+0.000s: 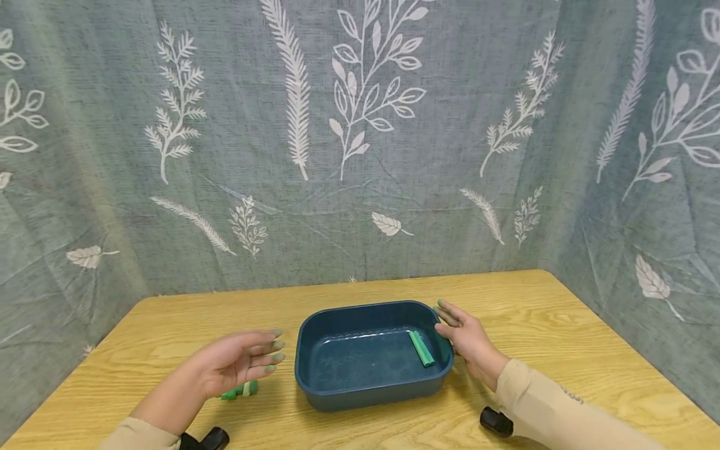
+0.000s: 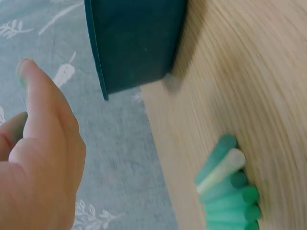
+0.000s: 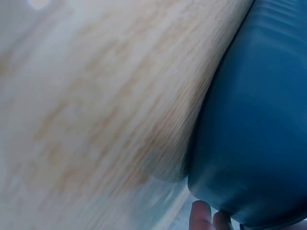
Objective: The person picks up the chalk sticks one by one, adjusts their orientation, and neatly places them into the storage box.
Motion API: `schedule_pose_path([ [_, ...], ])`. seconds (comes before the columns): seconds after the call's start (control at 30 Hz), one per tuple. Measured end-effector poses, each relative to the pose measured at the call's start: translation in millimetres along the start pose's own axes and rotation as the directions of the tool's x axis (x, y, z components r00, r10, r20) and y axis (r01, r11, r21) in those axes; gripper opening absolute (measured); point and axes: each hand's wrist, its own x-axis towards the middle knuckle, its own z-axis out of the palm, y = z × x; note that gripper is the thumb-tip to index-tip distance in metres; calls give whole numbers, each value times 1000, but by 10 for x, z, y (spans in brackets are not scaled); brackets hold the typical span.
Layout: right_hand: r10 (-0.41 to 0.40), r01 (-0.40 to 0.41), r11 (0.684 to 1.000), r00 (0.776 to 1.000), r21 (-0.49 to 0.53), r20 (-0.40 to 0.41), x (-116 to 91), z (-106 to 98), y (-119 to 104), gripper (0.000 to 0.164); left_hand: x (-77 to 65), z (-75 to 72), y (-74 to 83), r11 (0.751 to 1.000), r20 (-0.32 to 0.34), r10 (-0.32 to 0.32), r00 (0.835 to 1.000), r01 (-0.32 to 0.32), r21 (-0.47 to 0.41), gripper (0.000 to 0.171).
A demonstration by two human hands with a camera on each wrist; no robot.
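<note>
A dark blue plastic tub stands on the wooden table. My right hand is at its right end, thumb over the rim and fingers along the outside wall. In the right wrist view, fingertips show beside the tub's outer wall. Green chalk-like sticks lie side by side inside, near the right end. My left hand is held left of the tub, apart from it, fingers loosely extended and holding nothing. Below it, several green chalk-like sticks and a pale one lie in a row on the table.
The wooden table ends at a grey-green curtain with white leaf prints, which surrounds its back and sides. Black wrist devices show below both forearms.
</note>
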Motion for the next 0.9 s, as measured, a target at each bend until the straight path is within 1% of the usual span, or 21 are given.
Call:
schedule_pose_path([
  [0.17,5,-5,1000,1000,9,1,-6,24,25,56,-95,-155,-65,1000,-16,2,1000,-2,6,73],
  [0.3,8,-8,1000,1000,11,-1,-44,68,66,56,-182,-287,-141,998,-39,-10,999,12,66,75],
  [0.4,12,-12,1000,1000,11,5,-61,108,91,56,-253,-433,-215,995,-44,-19,999,23,98,75],
  [0.47,6,-7,1000,1000,16,13,-52,136,98,55,-296,-540,-261,997,-41,-16,999,19,72,72],
  [0.57,-2,2,1000,1000,18,17,-35,173,82,55,-362,-699,-311,999,-38,-25,999,26,25,64],
  [0.7,-11,11,1000,1000,23,28,-14,216,44,55,-454,-875,-340,999,-44,-37,998,37,3,54],
  [0.8,-13,12,1000,999,28,47,-1,239,33,55,-518,-960,-362,999,-49,-46,998,46,-7,45],
  [0.9,-20,19,999,999,30,43,7,243,31,55,-531,-995,-376,998,-53,-53,997,52,-20,37],
])
